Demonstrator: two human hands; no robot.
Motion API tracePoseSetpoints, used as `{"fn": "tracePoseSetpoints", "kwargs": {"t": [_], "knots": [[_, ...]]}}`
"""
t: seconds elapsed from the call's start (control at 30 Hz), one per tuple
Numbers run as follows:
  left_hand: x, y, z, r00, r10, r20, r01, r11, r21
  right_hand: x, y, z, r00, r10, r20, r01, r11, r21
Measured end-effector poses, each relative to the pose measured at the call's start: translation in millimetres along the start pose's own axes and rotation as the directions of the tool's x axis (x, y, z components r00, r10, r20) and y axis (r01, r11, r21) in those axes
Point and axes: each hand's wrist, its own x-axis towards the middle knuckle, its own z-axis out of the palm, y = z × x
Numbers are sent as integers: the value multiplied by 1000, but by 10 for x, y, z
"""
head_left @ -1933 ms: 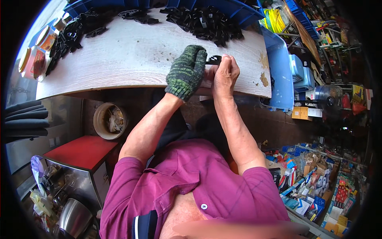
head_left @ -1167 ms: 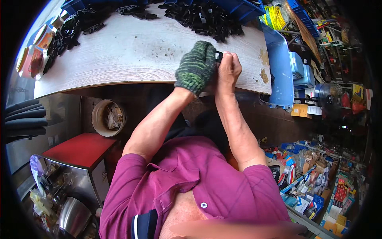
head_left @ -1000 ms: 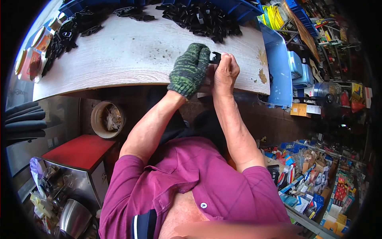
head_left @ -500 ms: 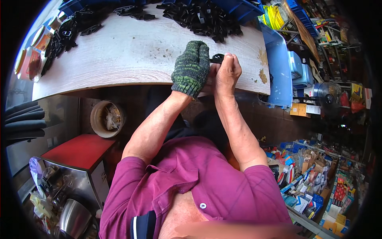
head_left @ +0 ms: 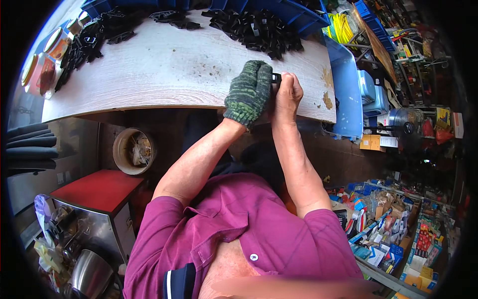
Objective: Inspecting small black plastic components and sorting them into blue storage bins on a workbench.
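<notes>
A small black plastic part [head_left: 277, 78] shows between my two hands, over the near edge of the pale wood-grain table [head_left: 164, 74]. My left hand [head_left: 250, 92], in a dark green knitted glove, is closed on the part's left side. Bare and curled, my right hand [head_left: 287, 97] grips the same part from the right, thumb on top. Most of the part is hidden by my fingers, so its exact kind cannot be told. Beyond my hands lies a heap of similar black plastic pieces [head_left: 259, 32].
More black pieces [head_left: 89, 42] lie at the table's left, beside lidded jars [head_left: 42, 74]. Blue bins [head_left: 279, 12] line the far edge. A large blue tub [head_left: 347, 89] adjoins the right end. Below stand a round bucket [head_left: 119, 149] and a red-topped cabinet [head_left: 99, 189].
My left hand has shifted right and slightly nearer to me, closing up to my right hand. Less of the black part shows between them. My right hand has barely moved.
</notes>
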Motion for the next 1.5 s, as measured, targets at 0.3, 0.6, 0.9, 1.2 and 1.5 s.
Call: {"fn": "tracePoseSetpoints", "kwargs": {"t": [0.3, 0.6, 0.9, 1.2, 1.5], "knots": [[617, -82, 123, 947, -264, 180, 239, 959, 150, 741, -186, -703, 839, 407, -362, -295, 898, 327], [726, -108, 332, 934, -158, 321, 76, 964, 254, 805, -97, -1032, 857, 374, -354, -323, 926, 198], [541, -297, -34, 950, -184, 252, 171, 983, 70, 676, -2, -497, 913, 406, 38, -408, 911, 57], [567, -407, -198, 831, -309, 464, 507, 764, -399, 524, -33, -231, 861, 276, 426, -270, 960, -75], [519, -130, -187, 837, -340, 430, 429, 894, -127, 574, 112, -244, 913, 223, 341, -181, 972, -151]]}}
